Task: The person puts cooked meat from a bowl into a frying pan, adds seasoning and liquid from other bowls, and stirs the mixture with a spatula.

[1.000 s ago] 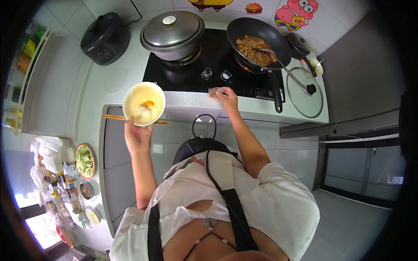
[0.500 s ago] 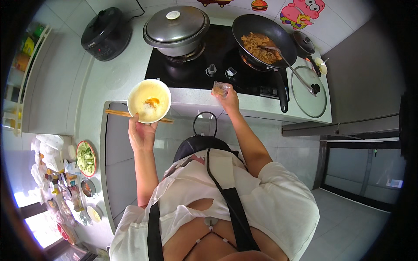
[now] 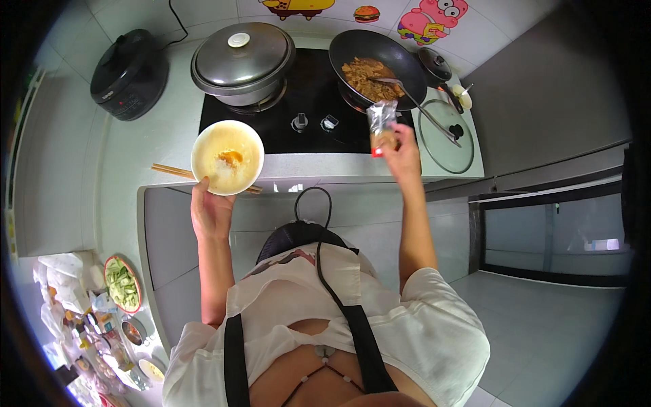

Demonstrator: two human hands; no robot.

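Seasoning packet (image 3: 381, 122) is pinched in the right hand (image 3: 401, 150) beside the wok (image 3: 377, 64); left hand (image 3: 211, 211) cups the bowl (image 3: 227, 157); looks like nothing's tipped in yet.

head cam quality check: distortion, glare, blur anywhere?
Head view: strong fisheye, the counter edge bows and black vignette fills the corners. Bright window blowout at lower left washes out the clutter there. Soft sheen on the pot lid, no hard glare. Bowl in the left hand and packet in the right hand look sharp.
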